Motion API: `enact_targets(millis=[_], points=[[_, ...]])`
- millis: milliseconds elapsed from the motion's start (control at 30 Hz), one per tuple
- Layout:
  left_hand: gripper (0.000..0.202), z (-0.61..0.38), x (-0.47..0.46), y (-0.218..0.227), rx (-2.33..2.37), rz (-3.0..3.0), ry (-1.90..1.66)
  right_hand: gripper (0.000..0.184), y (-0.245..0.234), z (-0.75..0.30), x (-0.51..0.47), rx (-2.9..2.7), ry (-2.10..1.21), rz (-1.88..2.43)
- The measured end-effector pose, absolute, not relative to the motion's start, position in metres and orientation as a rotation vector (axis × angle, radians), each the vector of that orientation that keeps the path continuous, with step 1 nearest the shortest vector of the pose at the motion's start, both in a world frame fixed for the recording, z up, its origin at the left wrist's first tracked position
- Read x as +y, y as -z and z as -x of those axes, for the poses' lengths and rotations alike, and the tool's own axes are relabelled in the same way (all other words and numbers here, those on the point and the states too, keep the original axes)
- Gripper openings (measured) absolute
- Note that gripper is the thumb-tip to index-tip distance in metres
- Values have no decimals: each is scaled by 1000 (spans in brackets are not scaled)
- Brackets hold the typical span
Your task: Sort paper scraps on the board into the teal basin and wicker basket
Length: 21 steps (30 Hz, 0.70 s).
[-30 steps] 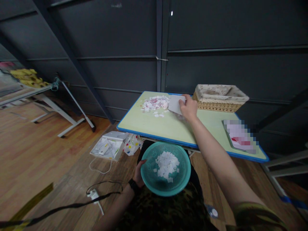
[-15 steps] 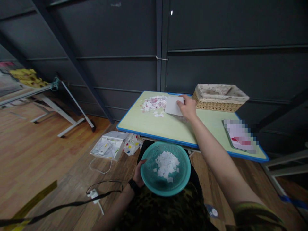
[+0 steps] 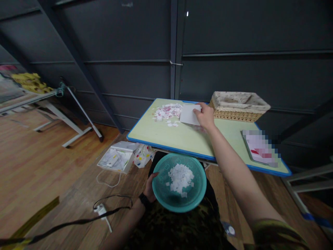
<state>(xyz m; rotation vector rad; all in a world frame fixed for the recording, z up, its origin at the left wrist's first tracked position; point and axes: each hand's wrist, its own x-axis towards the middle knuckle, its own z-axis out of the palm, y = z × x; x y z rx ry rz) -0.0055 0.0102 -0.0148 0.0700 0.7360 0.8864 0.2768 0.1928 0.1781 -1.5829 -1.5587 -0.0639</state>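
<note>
My left hand (image 3: 150, 187) grips the left rim of a teal plastic basket (image 3: 166, 203) that rests on my lap. A heap of small white paper pieces (image 3: 180, 177) lies inside it. Over the pale green tabletop (image 3: 166, 137), my right hand (image 3: 205, 116) holds a flat white card (image 3: 189, 114) by its right side, thumb on top. The card's left edge meets a spread of white and pinkish paper scraps (image 3: 168, 111). A few more pinkish scraps show below the card, close to my right wrist.
At the table's back right stands a cloth-lined wicker basket (image 3: 238, 113). A tablet-like flat object (image 3: 260, 147), partly pixelated, lies at the right end. On the floor are an open white box (image 3: 116, 159), a power strip (image 3: 102, 210) with cables and a bottle (image 3: 229, 229).
The view has shifted very slightly. My right hand and the card keep nearly the same place beside the scraps. The left hand and teal basket have not visibly moved.
</note>
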Motion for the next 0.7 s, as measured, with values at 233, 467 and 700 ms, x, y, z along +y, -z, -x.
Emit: enact_targets(millis=[233,467,700], points=[[25,5,8,11,747,-79,-909,38,-193,-289,186,-1686,52,1575],[14,5,8,9,715,-82,-903,34,-198,-294,183,-1680,-445,1413],[30,3,9,10,736,-71,-878,40,-183,-284,195,-1528,-379,1361]])
